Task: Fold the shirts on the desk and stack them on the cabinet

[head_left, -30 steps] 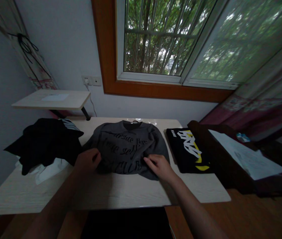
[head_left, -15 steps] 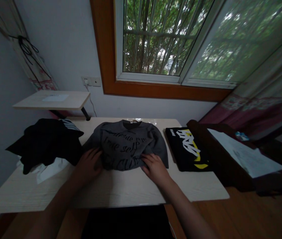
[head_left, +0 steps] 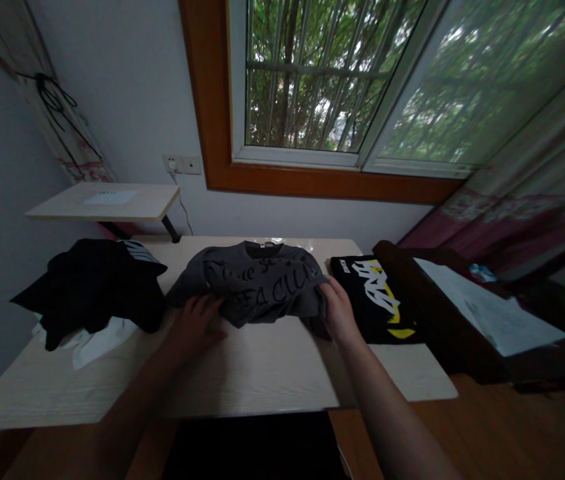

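A dark grey shirt (head_left: 267,287) with black lettering lies on the table, its collar toward the window. Its lower part is folded up and bunched, so only some of the lettering shows. My right hand (head_left: 340,310) is closed on the shirt's edge at the right and holds it a little raised. At the lower left edge of the shirt is my left hand (head_left: 197,330), fingers apart and touching the cloth, the thumb away from them.
On the left, a heap of black clothing (head_left: 97,283) lies over a white cloth (head_left: 105,340). A folded black shirt (head_left: 375,300) with white and yellow print is on the right. Behind the heap stands a small raised shelf (head_left: 157,200). A dark brown piece of furniture (head_left: 442,320) bears a paper sheet (head_left: 492,310).
My right hand has taken the shirt's edge and moved right and up, lifting and folding the lower part. My left hand has shifted slightly right along the shirt's lower edge.
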`<action>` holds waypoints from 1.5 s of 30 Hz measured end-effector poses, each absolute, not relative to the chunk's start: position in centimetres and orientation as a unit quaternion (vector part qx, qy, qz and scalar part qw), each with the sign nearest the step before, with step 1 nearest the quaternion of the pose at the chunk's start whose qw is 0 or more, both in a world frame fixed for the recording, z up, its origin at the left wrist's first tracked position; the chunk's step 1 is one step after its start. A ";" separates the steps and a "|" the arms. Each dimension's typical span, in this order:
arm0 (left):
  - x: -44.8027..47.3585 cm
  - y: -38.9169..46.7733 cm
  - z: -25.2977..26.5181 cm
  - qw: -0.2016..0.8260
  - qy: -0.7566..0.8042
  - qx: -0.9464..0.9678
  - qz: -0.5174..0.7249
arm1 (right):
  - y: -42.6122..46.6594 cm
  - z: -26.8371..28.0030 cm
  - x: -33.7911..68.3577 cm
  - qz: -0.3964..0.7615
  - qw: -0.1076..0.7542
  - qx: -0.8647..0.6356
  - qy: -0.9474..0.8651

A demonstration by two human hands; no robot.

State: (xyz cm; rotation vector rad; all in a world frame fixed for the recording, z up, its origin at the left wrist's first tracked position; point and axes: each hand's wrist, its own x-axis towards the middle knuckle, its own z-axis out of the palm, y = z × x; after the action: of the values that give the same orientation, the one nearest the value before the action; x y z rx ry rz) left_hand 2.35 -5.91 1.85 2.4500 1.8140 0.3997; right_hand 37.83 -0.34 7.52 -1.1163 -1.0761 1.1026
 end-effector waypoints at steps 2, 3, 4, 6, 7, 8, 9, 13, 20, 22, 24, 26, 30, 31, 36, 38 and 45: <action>3.2 -5.9 2.0 0.026 0.610 0.784 0.113 | -0.4 8.5 37.9 0.483 0.602 -0.463 -0.436; 3.7 -5.8 2.1 0.021 0.621 0.775 0.111 | -0.5 8.9 37.9 0.484 0.608 -0.460 -0.429; 4.1 -5.8 2.3 0.015 0.633 0.766 0.111 | -0.7 9.1 37.8 0.487 0.607 -0.459 -0.429; 5.1 -5.7 2.6 0.002 0.648 0.753 0.116 | -0.9 9.4 37.9 0.490 0.605 -0.456 -0.431; 5.6 -5.6 2.8 -0.001 0.649 0.752 0.116 | -1.0 9.3 37.9 0.492 0.605 -0.453 -0.431; 6.1 -5.6 2.9 -0.003 0.646 0.754 0.116 | -1.0 9.3 37.9 0.494 0.605 -0.452 -0.430; 6.6 -5.6 3.0 -0.003 0.642 0.758 0.116 | -1.1 9.2 38.0 0.498 0.605 -0.451 -0.427; 8.6 -5.5 3.1 -0.003 0.628 0.769 0.117 | -1.1 8.9 38.1 0.523 0.601 -0.455 -0.398; 9.9 -4.5 3.4 -0.011 0.671 0.736 0.088 | -1.3 9.4 38.3 0.604 0.591 -0.423 -0.329; 9.5 -3.9 3.5 0.009 0.680 0.727 0.092 | -1.3 9.5 38.5 0.608 0.592 -0.416 -0.328; 8.7 -3.2 3.7 0.042 0.695 0.708 0.117 | -1.1 9.4 38.8 0.601 0.598 -0.412 -0.334; 7.5 -2.7 4.4 0.083 0.711 0.678 0.168 | -0.8 9.3 39.2 0.583 0.608 -0.419 -0.339; 4.5 -2.2 7.2 0.122 0.727 0.622 0.265 | -0.2 8.8 40.1 0.537 0.619 -0.452 -0.352; 3.8 -2.2 8.0 0.100 0.729 0.616 0.282 | -0.1 8.7 40.3 0.526 0.620 -0.457 -0.360; 0.5 -2.9 12.3 0.031 0.678 0.651 0.340 | -0.2 8.8 41.2 0.510 0.623 -0.448 -0.388; -0.7 -3.4 13.5 0.067 0.654 0.685 0.316 | -0.6 9.1 41.8 0.520 0.616 -0.436 -0.399; -3.5 -5.2 14.4 0.365 0.531 0.745 0.173 | -2.7 10.1 44.9 0.651 0.369 -0.380 -0.543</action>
State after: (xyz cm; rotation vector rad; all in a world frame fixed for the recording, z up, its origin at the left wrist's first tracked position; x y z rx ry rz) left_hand -3.48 -5.25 14.39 1.9162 1.3660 0.4442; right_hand 44.87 -2.67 10.15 -0.9765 -1.3948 1.6717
